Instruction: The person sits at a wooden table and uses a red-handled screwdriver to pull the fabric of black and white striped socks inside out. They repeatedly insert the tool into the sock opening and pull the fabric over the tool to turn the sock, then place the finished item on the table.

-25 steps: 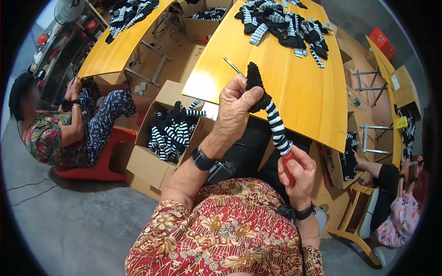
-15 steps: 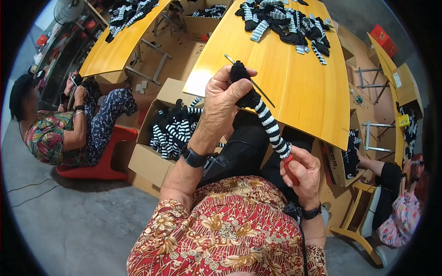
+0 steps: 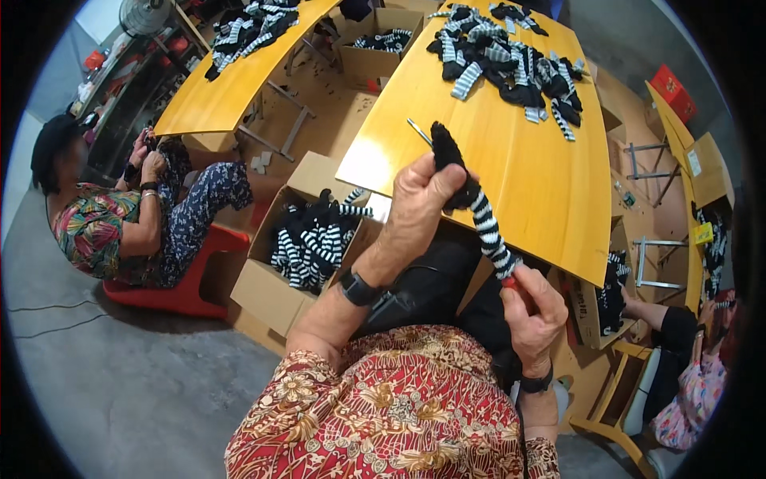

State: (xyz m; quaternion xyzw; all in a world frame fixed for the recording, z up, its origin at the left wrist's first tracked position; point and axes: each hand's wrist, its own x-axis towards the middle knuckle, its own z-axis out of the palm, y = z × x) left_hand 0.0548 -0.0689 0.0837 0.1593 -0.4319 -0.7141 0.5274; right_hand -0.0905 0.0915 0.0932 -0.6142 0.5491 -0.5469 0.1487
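Both my hands are raised over my lap at the near edge of the yellow table. My left hand (image 3: 423,194) is closed around the black end of a knitted tube (image 3: 488,229) with black and white stripes. The thumb presses on the black part. A thin metal rod (image 3: 418,132) sticks out past that end; whether it joins the red handle is hidden. My right hand (image 3: 536,315) is closed at the lower striped end, pinching a red handle (image 3: 508,282) that shows only a little between the fingers. The tube runs slanting between both hands.
On the yellow table (image 3: 471,172) lies a heap of striped and black knitted pieces (image 3: 511,68). An open cardboard box (image 3: 263,291) with more stands at my left. A person (image 3: 108,215) on a red stool works further left; another person (image 3: 698,383) sits at the right.
Both hands and the knitted tube appear further right and slightly lower. Less of the metal rod and red handle shows. The surroundings have shifted right and down as the view moved.
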